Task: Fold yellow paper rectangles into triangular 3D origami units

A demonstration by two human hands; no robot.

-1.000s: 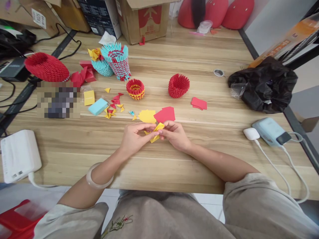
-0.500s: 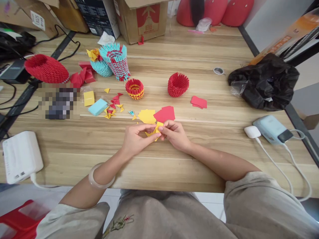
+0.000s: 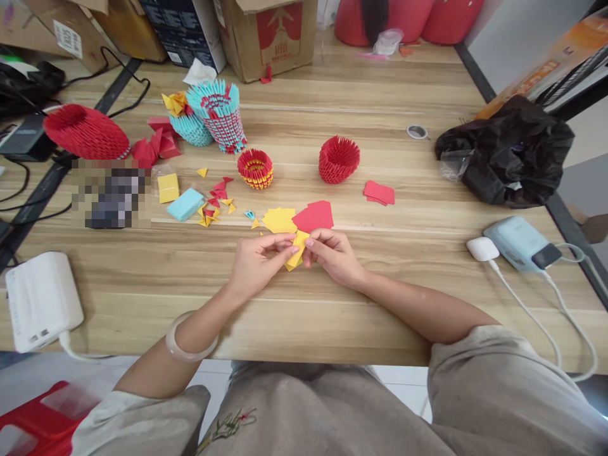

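A folded yellow paper slip (image 3: 301,237) was held in the pinched grip of left hand (image 3: 251,263) and right hand (image 3: 338,256); the thumbs (image 3: 285,255) had just been parted, a crease apparently being smoothed.

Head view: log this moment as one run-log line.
left hand: holding yellow paper | right hand: holding same paper | nearby: red sheets

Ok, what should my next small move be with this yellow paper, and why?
Perhaps press along the yellow paper with your right hand: the paper looks folded into a narrow strip, your left hand pinches it, and the right thumb lies at its edge.
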